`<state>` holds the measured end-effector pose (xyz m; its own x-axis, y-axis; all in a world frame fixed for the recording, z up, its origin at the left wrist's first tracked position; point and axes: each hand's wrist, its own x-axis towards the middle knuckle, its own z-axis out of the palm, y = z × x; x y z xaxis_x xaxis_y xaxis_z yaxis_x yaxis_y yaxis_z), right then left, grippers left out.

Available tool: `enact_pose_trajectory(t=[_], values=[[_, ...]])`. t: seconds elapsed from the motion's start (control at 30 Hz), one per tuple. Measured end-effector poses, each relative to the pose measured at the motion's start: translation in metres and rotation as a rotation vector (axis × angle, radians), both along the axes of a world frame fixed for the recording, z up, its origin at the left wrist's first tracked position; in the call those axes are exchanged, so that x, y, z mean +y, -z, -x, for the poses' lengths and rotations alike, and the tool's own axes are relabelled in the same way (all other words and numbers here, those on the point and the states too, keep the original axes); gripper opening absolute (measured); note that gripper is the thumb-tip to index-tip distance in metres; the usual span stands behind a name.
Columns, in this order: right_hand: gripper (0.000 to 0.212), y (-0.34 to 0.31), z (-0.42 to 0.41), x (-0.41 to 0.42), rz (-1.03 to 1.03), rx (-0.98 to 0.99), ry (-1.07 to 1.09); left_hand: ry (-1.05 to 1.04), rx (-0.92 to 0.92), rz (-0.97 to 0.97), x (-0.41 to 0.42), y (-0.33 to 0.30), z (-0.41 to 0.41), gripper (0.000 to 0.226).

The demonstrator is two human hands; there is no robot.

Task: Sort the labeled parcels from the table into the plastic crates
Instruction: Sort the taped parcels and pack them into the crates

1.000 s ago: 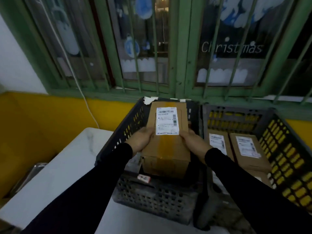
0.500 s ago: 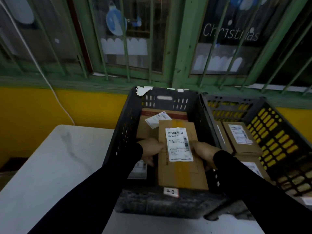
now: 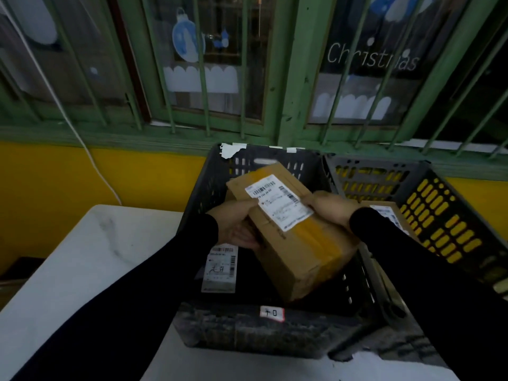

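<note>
Parcel: taped cardboard box [image 3: 295, 235] with a white shipping label, tilted, held inside the dark crate [image 3: 242, 329]
Left hand [image 3: 236, 225]: fingers wrapped round the box's left edge
Right hand [image 3: 331, 209]: clamped on its right side
Next door: grey crate [image 3: 439, 204], labeled parcel [image 3: 390, 214] inside

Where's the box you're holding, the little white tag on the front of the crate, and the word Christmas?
box [image 3: 299, 251], head view, brown side.
white tag [image 3: 272, 313], head view, its middle.
Christmas lettering [image 3: 371, 60], head view, middle letters.
</note>
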<state>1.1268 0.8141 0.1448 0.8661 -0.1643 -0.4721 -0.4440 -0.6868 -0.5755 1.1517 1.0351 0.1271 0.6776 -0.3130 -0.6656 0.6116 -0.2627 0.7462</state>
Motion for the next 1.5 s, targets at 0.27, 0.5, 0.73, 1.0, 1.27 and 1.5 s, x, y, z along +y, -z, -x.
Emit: enact_pose_trajectory(t=[0.27, 0.5, 0.73, 1.0, 1.27, 1.5], values=[[0.037, 0.019, -0.033, 0.013, -0.374, -0.205, 0.287, -0.081, -0.464, -0.060, -0.001, -0.020, -0.010, 0.010], [0.047, 0.074, -0.035, 0.032, -0.548, -0.283, 0.243, -0.144, -0.494, -0.075, -0.002, 0.026, -0.030, 0.025], [0.059, 0.097, -0.059, 0.050, -0.698, -0.244, 0.249, -0.055, -0.681, -0.282, 0.011, 0.060, -0.065, 0.047], [0.063, 0.097, -0.084, 0.093, -0.583, -0.284, 0.141, 0.304, -1.059, -0.827, 0.032, 0.072, -0.077, 0.046], [0.063, 0.094, -0.095, 0.088, -0.465, -0.209, 0.095, 0.416, -1.037, -0.965, 0.030, 0.068, -0.072, 0.072], [0.049, 0.059, -0.075, 0.070, -0.504, -0.349, 0.268, 0.217, -0.942, -0.657, 0.037, 0.023, -0.057, 0.048]])
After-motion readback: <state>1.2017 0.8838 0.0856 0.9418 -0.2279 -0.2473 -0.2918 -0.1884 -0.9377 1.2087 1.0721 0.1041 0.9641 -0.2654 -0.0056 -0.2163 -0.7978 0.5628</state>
